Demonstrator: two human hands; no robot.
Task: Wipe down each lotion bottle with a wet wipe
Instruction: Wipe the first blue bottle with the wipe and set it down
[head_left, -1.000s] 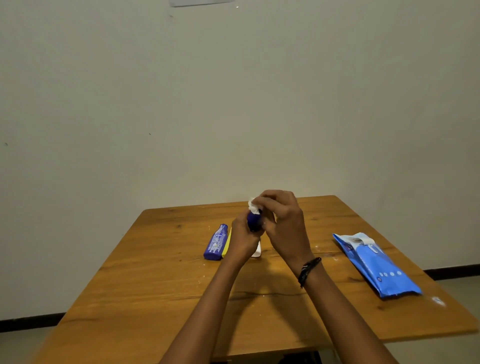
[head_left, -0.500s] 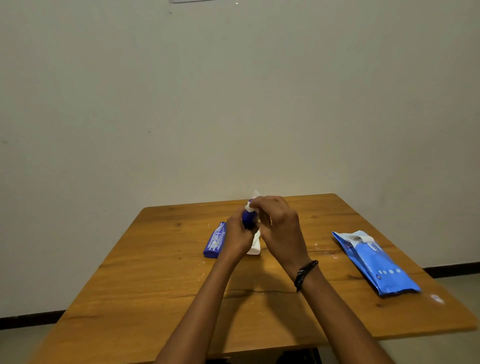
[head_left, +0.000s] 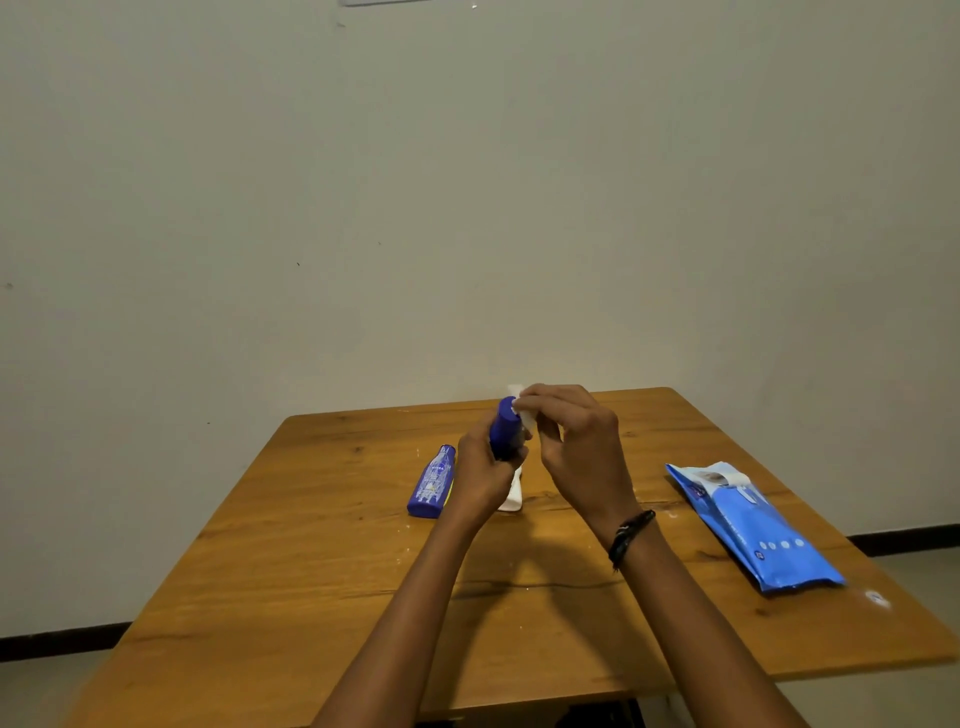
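The dark blue lotion bottle (head_left: 505, 427) is held upright above the far middle of the wooden table (head_left: 311, 561), toward the 12 o'clock edge. The left hand (head_left: 485, 475) grips its lower body, fingers and thumb curled round it. No writing on this bottle can be read.

The right hand (head_left: 577, 447) is at 3 o'clock from the bottle. Its fingertips pinch a white wet wipe (head_left: 523, 413) and press it against the bottle's upper end; the remaining fingers are bent. A dark bracelet (head_left: 630, 535) circles the right wrist.

At 8 o'clock from the held bottle, a second blue bottle (head_left: 434, 484) lies flat on the table, cap toward the wall. Its white label lettering reads NIVEA; the smaller print is illegible. A yellow item (head_left: 450, 492) shows as a thin strip along its right side, mostly hidden by the left hand. A white bottle (head_left: 511, 496) lies at 6 o'clock, partly covered by the left hand.

At 4 o'clock, well apart, a blue wipes pack (head_left: 753, 530) lies flat with its white flap peeled up at the far end. Its markings include a row of white dots; the text is too small to read.
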